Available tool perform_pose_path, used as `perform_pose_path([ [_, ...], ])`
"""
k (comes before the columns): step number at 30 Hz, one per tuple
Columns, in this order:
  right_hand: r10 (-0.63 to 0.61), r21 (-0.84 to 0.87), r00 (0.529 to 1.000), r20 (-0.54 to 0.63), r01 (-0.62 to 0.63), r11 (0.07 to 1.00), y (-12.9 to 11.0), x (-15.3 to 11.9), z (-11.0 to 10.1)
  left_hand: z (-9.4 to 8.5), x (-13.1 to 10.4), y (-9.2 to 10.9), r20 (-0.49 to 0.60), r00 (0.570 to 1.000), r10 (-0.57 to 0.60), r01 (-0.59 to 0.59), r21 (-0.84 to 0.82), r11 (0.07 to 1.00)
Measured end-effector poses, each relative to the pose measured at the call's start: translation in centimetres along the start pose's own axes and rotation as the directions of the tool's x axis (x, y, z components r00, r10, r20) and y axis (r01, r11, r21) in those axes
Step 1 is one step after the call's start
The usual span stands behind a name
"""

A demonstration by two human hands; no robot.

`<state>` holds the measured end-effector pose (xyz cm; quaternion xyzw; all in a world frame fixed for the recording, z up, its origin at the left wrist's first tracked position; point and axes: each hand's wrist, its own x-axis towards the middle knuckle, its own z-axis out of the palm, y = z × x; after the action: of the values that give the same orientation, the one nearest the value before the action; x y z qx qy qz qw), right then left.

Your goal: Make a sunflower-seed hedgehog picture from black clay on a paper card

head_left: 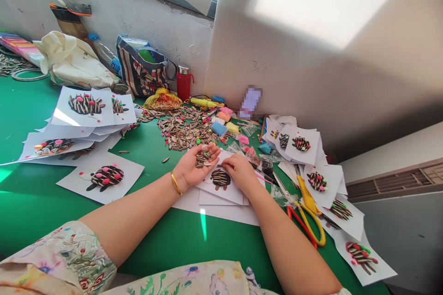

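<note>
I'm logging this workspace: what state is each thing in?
Left hand: palm up, seeds on it
Right hand: fingers bent over card; grip unclear
Card: flat, partly covered
Red flask: upright, capped
Water bottle: tilted, capped
Striped bag: open
Scissors: lying down, blades unclear

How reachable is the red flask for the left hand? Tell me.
Probably not readily: the left hand holds striped seeds in its open palm, and a loose seed pile lies before the red flask, though nothing tall seems to block it.
</note>
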<state>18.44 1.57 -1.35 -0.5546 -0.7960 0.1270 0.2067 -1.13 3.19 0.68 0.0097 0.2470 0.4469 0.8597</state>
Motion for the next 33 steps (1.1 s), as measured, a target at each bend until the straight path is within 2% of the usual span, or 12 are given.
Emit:
perform_pose_path([
  [16, -0.024, -0.043, 1.0, -0.021, 0.023, 0.999, -0.2, 0.4, 0.4, 0.2, -0.2, -0.1, 0.0, 1.0, -0.007, 0.007, -0.008, 1.0],
  [21, -0.115, -0.149, 0.99, -0.083, 0.102, 0.984, -0.3, 0.1, 0.1, 0.0, 0.0, -0.1, 0.012, 1.0, -0.01, 0.011, -0.017, 1.0],
  [26, -0.243, -0.272, 0.97, -0.004, 0.233, 0.934, -0.5, 0.4, 0.0, 0.1, 0.0, -0.1, 0.003, 1.0, -0.003, 0.003, -0.01, 1.0],
  [33, -0.195, -0.26, 0.981, 0.006, 0.19, 0.947, -0.1, 0.3, -0.7, 0.1, 0.0, 0.0, -0.007, 1.0, 0.005, -0.005, -0.004, 1.0],
])
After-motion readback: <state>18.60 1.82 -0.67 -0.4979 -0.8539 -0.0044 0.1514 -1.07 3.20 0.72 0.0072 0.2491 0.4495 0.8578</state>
